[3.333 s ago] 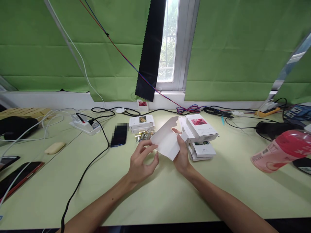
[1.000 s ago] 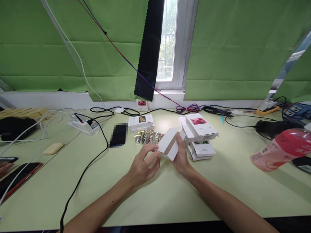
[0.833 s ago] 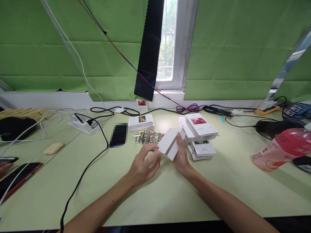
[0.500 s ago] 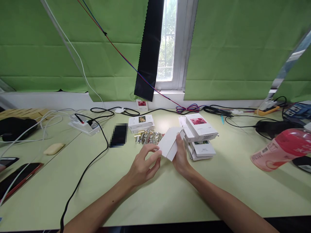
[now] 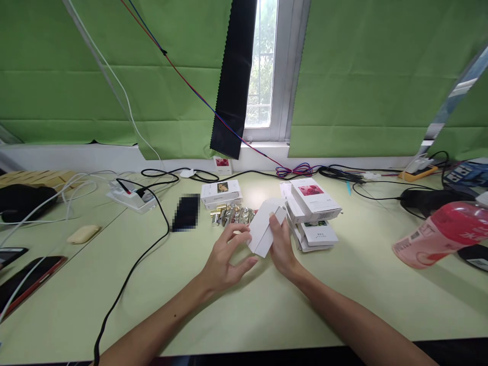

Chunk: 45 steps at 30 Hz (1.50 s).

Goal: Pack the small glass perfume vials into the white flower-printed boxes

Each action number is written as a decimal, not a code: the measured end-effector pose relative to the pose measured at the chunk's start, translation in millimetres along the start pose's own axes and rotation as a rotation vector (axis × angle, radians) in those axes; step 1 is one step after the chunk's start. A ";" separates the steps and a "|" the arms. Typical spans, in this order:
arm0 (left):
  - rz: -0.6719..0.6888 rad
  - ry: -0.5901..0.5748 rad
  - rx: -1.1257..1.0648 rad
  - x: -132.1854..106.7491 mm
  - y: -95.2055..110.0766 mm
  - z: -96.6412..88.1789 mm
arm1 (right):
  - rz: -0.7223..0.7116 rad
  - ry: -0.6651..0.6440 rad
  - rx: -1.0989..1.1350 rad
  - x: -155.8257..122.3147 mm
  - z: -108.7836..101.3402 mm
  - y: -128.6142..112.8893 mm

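A small white cardboard box (image 5: 263,226) is tilted above the table, its upper flap raised. My right hand (image 5: 282,249) grips it from the right, thumb on the front face. At its left edge is my left hand (image 5: 226,259), fingers curved and apart from the thumb; whether the fingertips touch the box I cannot tell. Behind my hands lie several shiny gold-and-silver wrapped pieces (image 5: 232,214), partly hidden by the box. To the right, white boxes with a red flower picture (image 5: 318,197) are stacked. Another pair of white boxes (image 5: 220,190) rests at the back.
A pink bottle (image 5: 438,236) leans at the right. On the left are a power strip (image 5: 131,198), a red-edged phone (image 5: 32,279) and a cream-coloured case (image 5: 84,234). A black cable (image 5: 129,274) crosses the table's left side. A dark pixelated patch (image 5: 186,212) lies beside the wrapped pieces.
The box has turned a little in my right hand, and that thumb has shifted left across it. My left thumb has moved away from the box, opening that hand.
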<state>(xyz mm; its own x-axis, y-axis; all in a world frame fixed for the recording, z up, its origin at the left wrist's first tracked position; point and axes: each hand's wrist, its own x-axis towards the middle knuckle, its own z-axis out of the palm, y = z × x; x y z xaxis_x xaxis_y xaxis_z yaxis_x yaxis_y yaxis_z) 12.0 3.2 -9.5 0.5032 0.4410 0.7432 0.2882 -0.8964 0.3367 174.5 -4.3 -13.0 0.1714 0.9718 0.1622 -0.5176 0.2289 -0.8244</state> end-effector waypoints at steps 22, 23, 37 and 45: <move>-0.404 -0.080 -0.420 9.6 11.9 -2.5 | -0.095 -0.007 -0.100 -0.5 1.0 -5.3; -0.409 -0.079 -0.431 9.4 11.5 -2.3 | -0.098 -0.009 -0.103 -0.5 1.2 -5.7; -0.445 -0.059 -0.581 7.2 7.0 1.8 | -0.075 -0.034 -0.082 -1.2 2.7 -8.4; -0.542 -0.130 -0.677 11.4 7.2 0.2 | -0.095 -0.056 -0.149 -2.5 1.4 -7.5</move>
<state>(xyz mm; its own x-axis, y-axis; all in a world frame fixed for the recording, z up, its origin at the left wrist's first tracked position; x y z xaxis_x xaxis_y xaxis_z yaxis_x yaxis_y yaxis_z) 19.9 1.8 1.3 0.5378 0.7787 0.3232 -0.0098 -0.3776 0.9259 176.8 -8.4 -6.4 0.1646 0.9489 0.2692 -0.3707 0.3125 -0.8746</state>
